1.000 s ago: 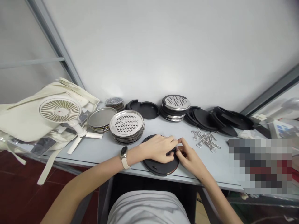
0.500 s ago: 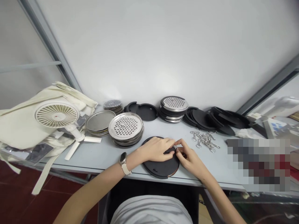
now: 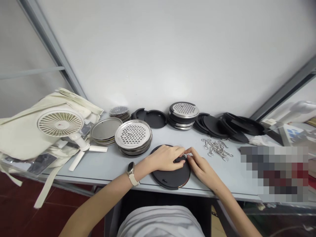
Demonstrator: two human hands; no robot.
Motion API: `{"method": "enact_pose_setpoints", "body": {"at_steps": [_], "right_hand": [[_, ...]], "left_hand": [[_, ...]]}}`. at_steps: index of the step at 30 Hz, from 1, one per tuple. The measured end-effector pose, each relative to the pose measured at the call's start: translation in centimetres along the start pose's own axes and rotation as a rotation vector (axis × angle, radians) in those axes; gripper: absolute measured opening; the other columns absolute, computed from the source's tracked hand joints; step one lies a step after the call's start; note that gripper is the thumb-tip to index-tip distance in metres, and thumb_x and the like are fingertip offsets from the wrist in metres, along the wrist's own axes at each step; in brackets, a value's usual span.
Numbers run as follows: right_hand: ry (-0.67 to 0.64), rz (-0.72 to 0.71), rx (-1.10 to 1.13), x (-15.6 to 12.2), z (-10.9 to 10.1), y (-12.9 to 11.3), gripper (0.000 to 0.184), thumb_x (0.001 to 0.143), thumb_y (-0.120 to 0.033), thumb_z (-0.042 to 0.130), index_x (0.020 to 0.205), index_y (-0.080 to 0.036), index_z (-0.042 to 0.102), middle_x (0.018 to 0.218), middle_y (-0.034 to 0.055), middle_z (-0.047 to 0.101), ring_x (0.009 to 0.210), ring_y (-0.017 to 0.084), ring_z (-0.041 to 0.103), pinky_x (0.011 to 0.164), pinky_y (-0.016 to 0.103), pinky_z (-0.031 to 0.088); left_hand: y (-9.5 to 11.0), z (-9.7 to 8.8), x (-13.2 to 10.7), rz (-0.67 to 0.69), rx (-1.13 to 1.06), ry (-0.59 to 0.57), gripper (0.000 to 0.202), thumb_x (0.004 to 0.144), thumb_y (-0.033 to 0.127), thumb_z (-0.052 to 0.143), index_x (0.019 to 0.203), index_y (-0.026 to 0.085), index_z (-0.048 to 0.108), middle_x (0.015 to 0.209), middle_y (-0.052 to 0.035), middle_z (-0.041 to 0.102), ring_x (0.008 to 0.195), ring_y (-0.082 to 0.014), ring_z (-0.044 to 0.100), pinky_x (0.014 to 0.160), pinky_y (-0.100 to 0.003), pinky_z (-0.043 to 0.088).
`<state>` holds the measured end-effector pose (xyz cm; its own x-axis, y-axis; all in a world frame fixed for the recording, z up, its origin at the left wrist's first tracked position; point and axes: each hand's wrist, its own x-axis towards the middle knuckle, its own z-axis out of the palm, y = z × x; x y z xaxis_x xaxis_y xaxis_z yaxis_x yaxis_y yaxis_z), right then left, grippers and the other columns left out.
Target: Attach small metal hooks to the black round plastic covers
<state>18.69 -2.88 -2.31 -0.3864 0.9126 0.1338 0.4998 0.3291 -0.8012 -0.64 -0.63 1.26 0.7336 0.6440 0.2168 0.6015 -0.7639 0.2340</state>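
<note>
No legible brand, label or writing on any item; a pixelated block covers the area right of the black disc.

Table (image 3: 103, 166): pale grey-blue, smooth flat top, long straight front edge. The black disc (image 3: 172, 176) lies at its front edge, flat; all places below are given from this disc.

Far left of the disc: cream cloth bag (image 3: 22, 131), soft, creased, with loose straps hanging over the table edge. On it a white plastic fan (image 3: 60, 122), round ribbed grille, short handle.

Behind and right of the disc: overlapping row of black round lids (image 3: 229, 126), matte, notched rims.

Behind and left: stack of perforated steel discs (image 3: 133, 134), shiny, punched with small holes. Further left, stack of plain steel trays (image 3: 106, 129), brushed finish, raised rim. Directly behind: a mixed stack (image 3: 184, 113), black rings topped by a perforated steel plate. Between these, a single black lid (image 3: 154, 118).

Right of the disc, near: loose heap of wire clips (image 3: 217, 148), thin bright metal, looped.

The disc itself: matte black, round, a thin coppery rim showing at its near right edge.

Left hand (image 3: 166, 158): lies palm down on the disc, fingers curled, pressing it to the table; pale watch (image 3: 130, 170) at the wrist.

Right hand (image 3: 201, 166): at the disc's right edge, thumb and forefinger pinched on a small metal piece (image 3: 185, 155), touching the left fingertips. The piece is too small to identify.
</note>
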Motion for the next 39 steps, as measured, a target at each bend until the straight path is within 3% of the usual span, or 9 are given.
{"method": "enact_pose_setpoints", "body": {"at_steps": [6,12,24,39], "right_hand": [[0.001,0.0,0.029,0.03,-0.05,0.0,0.018,0.1,-0.032,0.031,0.107,-0.023,0.045,0.068,-0.0031,0.055,0.06,0.017,0.054,0.062,0.026,0.041],[0.01,0.014,0.034,-0.01,-0.05,-0.17,0.02,0.1,-0.034,0.032,0.11,-0.023,0.045,0.057,-0.0062,0.046,0.057,0.018,0.052,0.059,0.026,0.04],[0.014,0.021,0.024,0.08,-0.01,-0.19,0.023,0.1,-0.037,0.03,0.113,-0.023,0.044,0.059,-0.0054,0.051,0.057,0.018,0.054,0.059,0.026,0.04],[0.02,-0.007,-0.023,0.2,0.24,-0.08,0.019,0.1,-0.041,0.033,0.094,-0.025,0.04,0.062,-0.0045,0.055,0.053,0.016,0.047,0.055,0.025,0.037]], "left_hand": [[-0.02,0.04,-0.03,0.002,0.019,0.007,0.016,0.091,0.032,0.051,0.1,0.019,0.05,0.095,-0.0023,0.065,0.077,-0.0199,0.064,0.064,-0.029,0.044],[0.0,0.12,-0.03,-0.001,0.022,-0.004,0.017,0.091,0.033,0.05,0.101,0.019,0.052,0.097,-0.0035,0.065,0.079,-0.0203,0.065,0.066,-0.029,0.044],[-0.04,0.38,-0.07,0.0,0.04,0.009,0.021,0.091,0.034,0.05,0.104,0.018,0.052,0.1,-0.005,0.065,0.08,-0.0213,0.065,0.065,-0.03,0.045],[-0.08,0.42,-0.01,0.015,0.041,0.012,0.018,0.091,0.032,0.048,0.102,0.018,0.053,0.099,-0.0054,0.065,0.08,-0.0216,0.065,0.065,-0.031,0.046]]}}
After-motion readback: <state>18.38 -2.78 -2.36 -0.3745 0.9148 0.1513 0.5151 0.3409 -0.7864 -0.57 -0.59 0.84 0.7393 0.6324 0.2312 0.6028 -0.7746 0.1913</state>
